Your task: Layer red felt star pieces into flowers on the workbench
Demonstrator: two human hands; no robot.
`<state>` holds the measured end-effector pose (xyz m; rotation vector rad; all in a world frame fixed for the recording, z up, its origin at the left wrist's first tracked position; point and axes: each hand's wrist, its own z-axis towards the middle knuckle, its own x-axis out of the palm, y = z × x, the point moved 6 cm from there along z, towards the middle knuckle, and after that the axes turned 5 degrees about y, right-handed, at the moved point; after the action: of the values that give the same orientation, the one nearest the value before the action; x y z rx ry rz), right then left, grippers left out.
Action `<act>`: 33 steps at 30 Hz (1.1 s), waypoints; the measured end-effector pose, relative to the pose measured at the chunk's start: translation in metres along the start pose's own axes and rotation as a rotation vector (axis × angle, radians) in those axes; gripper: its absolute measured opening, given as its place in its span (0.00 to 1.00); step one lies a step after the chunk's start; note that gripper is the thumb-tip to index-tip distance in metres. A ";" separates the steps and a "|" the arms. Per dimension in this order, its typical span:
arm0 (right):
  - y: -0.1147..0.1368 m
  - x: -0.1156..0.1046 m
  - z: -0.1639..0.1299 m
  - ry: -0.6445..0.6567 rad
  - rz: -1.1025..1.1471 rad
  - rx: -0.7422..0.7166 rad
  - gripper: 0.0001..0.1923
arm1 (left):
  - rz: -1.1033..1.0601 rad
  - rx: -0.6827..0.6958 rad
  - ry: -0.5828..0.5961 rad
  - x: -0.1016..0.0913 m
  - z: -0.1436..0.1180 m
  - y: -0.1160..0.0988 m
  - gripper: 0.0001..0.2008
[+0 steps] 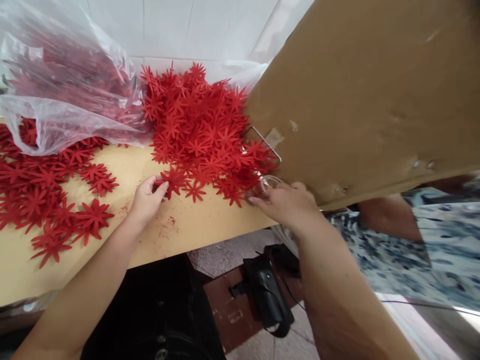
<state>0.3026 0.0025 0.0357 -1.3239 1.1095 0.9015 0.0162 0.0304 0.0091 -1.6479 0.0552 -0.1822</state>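
My left hand pinches a red star-shaped felt flower on the tan bench; my right hand curls around a small clear glass cup.

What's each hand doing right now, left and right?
Left hand: fingers pinched on a red felt flower at the pile's edge.
Right hand: curled around a small clear cup beside the cardboard sheet.

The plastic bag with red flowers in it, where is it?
In the head view, the plastic bag lies at the far left of the wooden table, against the white wall, just left of the big loose pile of red flowers.
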 end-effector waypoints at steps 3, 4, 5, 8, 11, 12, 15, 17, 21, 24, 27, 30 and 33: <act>-0.009 0.000 0.000 -0.029 0.045 -0.051 0.19 | 0.000 -0.001 -0.005 0.001 0.001 0.000 0.02; -0.011 -0.006 -0.003 -0.062 0.076 -0.061 0.18 | -0.001 -0.007 -0.004 0.002 0.001 0.000 0.02; -0.011 -0.014 -0.007 -0.114 0.121 -0.071 0.17 | -0.003 -0.016 -0.001 0.003 0.001 0.001 0.02; 0.003 -0.046 -0.023 -0.331 0.365 -0.096 0.15 | -0.012 -0.042 0.012 0.006 0.001 0.001 0.02; 0.044 -0.060 -0.030 -0.419 0.763 -0.143 0.14 | -0.019 -0.057 0.014 0.006 0.000 0.002 0.02; 0.065 -0.057 -0.028 -0.371 0.920 -0.195 0.15 | -0.023 -0.062 0.015 0.006 0.000 0.002 0.02; 0.130 -0.039 -0.015 -0.146 1.328 -0.316 0.25 | -0.054 -0.061 0.016 0.003 -0.002 0.002 0.03; 0.163 -0.028 -0.006 0.016 1.580 -0.363 0.25 | -0.084 -0.035 0.005 -0.001 -0.004 0.001 0.03; 0.185 -0.018 0.006 0.151 1.862 -0.314 0.18 | -0.092 0.013 -0.032 -0.005 -0.002 0.003 0.02; 0.178 -0.014 0.010 0.114 1.905 -0.224 0.16 | -0.033 0.074 -0.031 -0.002 0.000 0.005 0.04; 0.174 -0.013 0.012 0.092 1.897 -0.208 0.15 | 0.048 0.128 -0.043 0.001 0.002 0.004 0.06; 0.174 -0.013 0.013 0.064 1.882 -0.196 0.15 | 0.042 0.138 -0.023 0.003 0.002 0.003 0.04; 0.175 -0.013 0.013 0.031 1.889 -0.187 0.14 | -0.034 0.112 0.023 0.005 0.002 0.002 0.02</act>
<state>0.1329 0.0298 0.0002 0.0117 2.2664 2.2723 0.0217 0.0312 0.0070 -1.5359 0.0341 -0.2259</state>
